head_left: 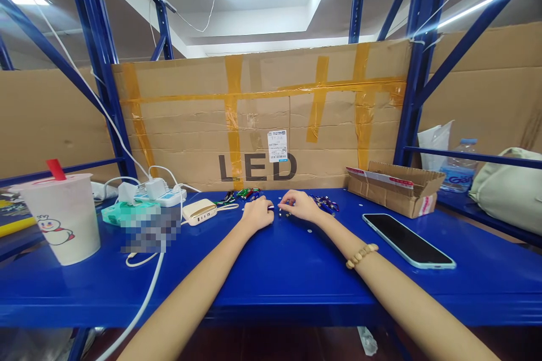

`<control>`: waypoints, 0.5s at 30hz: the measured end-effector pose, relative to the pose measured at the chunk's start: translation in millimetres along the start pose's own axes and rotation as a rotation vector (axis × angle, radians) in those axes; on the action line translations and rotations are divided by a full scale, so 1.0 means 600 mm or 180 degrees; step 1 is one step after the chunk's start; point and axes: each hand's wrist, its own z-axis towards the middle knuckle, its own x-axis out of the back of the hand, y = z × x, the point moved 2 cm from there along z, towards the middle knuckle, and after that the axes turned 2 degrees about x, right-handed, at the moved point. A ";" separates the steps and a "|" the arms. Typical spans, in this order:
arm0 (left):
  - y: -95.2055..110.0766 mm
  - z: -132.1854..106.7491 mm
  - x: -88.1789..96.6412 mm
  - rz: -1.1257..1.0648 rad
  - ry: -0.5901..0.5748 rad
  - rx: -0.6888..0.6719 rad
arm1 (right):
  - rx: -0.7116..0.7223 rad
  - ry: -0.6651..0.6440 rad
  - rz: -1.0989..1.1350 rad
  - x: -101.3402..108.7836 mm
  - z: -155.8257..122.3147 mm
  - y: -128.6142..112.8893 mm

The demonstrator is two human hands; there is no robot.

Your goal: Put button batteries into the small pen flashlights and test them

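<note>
My left hand [257, 215] rests on the blue shelf top [262, 271] with its fingers curled around a small dark piece that is too small to name. Just to the right, my right hand [300, 206] bends its fingers and thumb together over tiny shiny bits; what lies between the fingertips is hard to make out. Behind my left hand spreads a pile of small green, red and dark shiny pieces [242, 195]. Beside my right hand lies a second pile of small dark blue pieces [327, 203], partly covered by that hand.
At left stand a cup with a red straw [68, 214], a power strip [167, 197] with cables, and a cream power bank [200, 212]. At right are a phone [409, 241] and an open cardboard box [389, 189]. A large carton [190, 130] walls the back.
</note>
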 end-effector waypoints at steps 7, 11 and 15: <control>-0.001 0.000 -0.007 -0.0201 -0.0030 -0.0053 | 0.0511 -0.0770 0.0264 -0.026 0.004 -0.002; 0.003 0.007 -0.015 -0.0782 0.0105 -0.0132 | 0.0217 -0.0960 0.0158 -0.023 0.010 0.014; 0.014 0.016 -0.029 -0.1915 0.0046 0.0059 | -0.0258 -0.0703 -0.0599 -0.008 0.007 0.030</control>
